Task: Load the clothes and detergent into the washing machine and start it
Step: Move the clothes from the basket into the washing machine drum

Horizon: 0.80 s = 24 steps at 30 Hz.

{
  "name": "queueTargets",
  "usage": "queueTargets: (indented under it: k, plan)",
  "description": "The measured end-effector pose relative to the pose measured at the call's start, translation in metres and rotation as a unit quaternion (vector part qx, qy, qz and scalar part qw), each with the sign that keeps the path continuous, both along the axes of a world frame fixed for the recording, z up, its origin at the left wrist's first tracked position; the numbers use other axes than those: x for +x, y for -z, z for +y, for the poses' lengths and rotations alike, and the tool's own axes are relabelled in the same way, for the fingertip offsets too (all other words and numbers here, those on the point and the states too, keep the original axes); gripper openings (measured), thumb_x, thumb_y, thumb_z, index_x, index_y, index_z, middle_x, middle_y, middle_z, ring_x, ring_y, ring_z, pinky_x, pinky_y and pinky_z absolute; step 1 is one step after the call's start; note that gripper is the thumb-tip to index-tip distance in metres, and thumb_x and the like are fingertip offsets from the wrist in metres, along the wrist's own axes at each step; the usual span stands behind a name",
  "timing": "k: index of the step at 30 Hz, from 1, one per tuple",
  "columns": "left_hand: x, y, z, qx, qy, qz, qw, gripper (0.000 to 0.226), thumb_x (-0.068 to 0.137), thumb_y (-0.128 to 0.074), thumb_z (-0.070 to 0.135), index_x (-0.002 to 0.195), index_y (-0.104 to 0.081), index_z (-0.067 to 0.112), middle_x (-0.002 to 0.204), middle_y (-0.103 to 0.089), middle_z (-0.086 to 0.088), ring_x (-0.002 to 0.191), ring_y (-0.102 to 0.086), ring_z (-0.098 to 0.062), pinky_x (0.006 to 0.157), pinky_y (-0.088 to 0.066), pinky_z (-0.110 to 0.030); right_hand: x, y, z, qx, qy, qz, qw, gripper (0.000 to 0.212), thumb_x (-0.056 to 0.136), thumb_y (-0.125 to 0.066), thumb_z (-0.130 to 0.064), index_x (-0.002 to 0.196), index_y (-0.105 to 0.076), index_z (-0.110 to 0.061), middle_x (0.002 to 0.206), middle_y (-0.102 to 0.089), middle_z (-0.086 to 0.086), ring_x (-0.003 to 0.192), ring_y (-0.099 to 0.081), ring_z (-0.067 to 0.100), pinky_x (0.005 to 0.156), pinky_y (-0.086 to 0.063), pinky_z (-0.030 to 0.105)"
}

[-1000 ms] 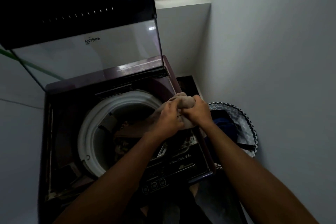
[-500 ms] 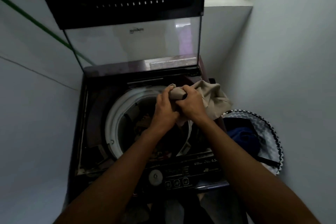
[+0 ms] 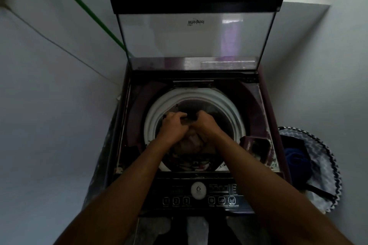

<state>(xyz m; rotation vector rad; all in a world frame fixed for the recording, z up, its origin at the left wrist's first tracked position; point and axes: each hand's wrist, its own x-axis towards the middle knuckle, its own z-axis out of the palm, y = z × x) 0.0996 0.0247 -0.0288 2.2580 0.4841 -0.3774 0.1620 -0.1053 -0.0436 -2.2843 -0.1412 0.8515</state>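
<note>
**Beige garment now down in the drum**

Half a second ago the bundled beige cloth garment (image 3: 191,141) sat above the rim; now the left hand (image 3: 173,127) and right hand (image 3: 205,125) press it inside the white-rimmed drum (image 3: 153,117) of the maroon top-load washing machine (image 3: 256,109), fingers curled gripping the fabric. More clothes wait in the zigzag-patterned laundry basket (image 3: 326,157). The raised glass lid (image 3: 195,36) reads "Whirlpool", mirrored; the white round dial (image 3: 198,190) shows "6".

Maroon washing machine (image 3: 262,105) with white drum rim (image 3: 159,109), black-and-white zigzag laundry basket (image 3: 326,157) holding blue cloth (image 3: 296,160), green hose (image 3: 87,8).
</note>
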Motion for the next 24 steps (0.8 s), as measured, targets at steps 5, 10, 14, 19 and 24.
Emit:
queueTargets:
  k: [5,10,14,19,24]
  plan:
    - [0.009,0.002,-0.009,-0.01,0.012,-0.03,0.999,0.044,0.09,-0.064,0.017,0.133,-0.058,0.019,0.138,-0.047,-0.006,0.121,-0.052,-0.022,0.089,-0.041,-0.023,0.0,-0.007,-0.007,0.004,0.01,-0.072,0.997,0.022,0.079,-0.069,-0.025,0.083,-0.062,-0.004,0.078,-0.061,0.011,0.069,-0.058,0.027,0.059,-0.049,0.04]
    - [0.019,-0.004,-0.025,-0.029,0.023,-0.06,0.997,0.043,0.091,-0.062,0.015,0.134,-0.056,0.021,0.137,-0.044,-0.003,0.12,-0.052,-0.02,0.095,-0.047,-0.027,0.009,-0.013,-0.023,-0.007,0.037,-0.128,0.991,0.028,0.082,-0.067,-0.017,0.109,-0.065,-0.008,0.104,-0.065,0.007,0.094,-0.063,0.022,0.075,-0.052,0.033]
    - [0.025,-0.01,-0.04,-0.047,0.017,-0.104,0.993,0.042,0.089,-0.06,0.009,0.129,-0.059,0.022,0.126,-0.05,0.002,0.107,-0.055,-0.012,0.092,-0.049,-0.026,0.013,-0.016,-0.045,0.001,0.078,-0.199,0.977,0.021,0.083,-0.063,-0.013,0.103,-0.069,-0.009,0.099,-0.067,0.006,0.091,-0.064,0.02,0.07,-0.049,0.029]
    - [0.043,-0.016,-0.078,-0.05,0.047,-0.135,0.988,0.038,0.085,-0.061,0.008,0.119,-0.062,0.025,0.109,-0.056,0.004,0.09,-0.056,-0.012,0.083,-0.05,-0.027,0.01,-0.019,-0.1,-0.04,0.095,-0.364,0.926,0.019,0.083,-0.056,-0.008,0.1,-0.065,-0.004,0.103,-0.057,0.014,0.097,-0.055,0.03,0.08,-0.051,0.046]
    - [0.063,-0.02,-0.142,-0.063,0.127,-0.182,0.973,0.039,0.083,-0.06,0.003,0.118,-0.065,0.018,0.103,-0.058,0.002,0.081,-0.056,-0.011,0.077,-0.043,-0.017,0.009,-0.021,-0.174,-0.042,0.201,-0.415,0.886,0.017,0.079,-0.052,-0.008,0.093,-0.062,-0.007,0.101,-0.051,0.011,0.093,-0.053,0.03,0.08,-0.049,0.041]
